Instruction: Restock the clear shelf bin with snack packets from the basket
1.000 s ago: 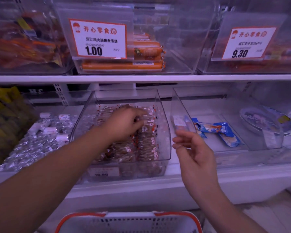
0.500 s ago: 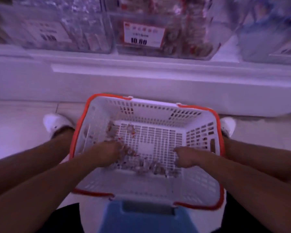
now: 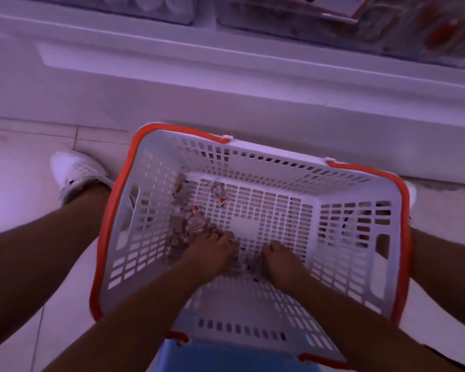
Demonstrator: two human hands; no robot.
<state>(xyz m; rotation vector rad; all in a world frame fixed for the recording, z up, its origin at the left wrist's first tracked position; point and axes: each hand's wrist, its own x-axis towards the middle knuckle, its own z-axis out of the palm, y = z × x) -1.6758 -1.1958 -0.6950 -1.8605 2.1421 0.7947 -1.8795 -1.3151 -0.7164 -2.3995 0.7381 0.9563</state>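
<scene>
Both hands have drawn together in the basket (image 3: 253,162); left hand (image 3: 212,251) and right hand (image 3: 282,260) curl over packets (image 3: 188,224); we scoop low, gathering strays.

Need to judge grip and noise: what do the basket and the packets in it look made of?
Basket: rigid moulded plastic, matte white with a red rim, judging by the slotted grid walls. Snack packets: probably thin glossy clear film with red print; they look crinkled and glinting, but blur leaves it uncertain.
</scene>
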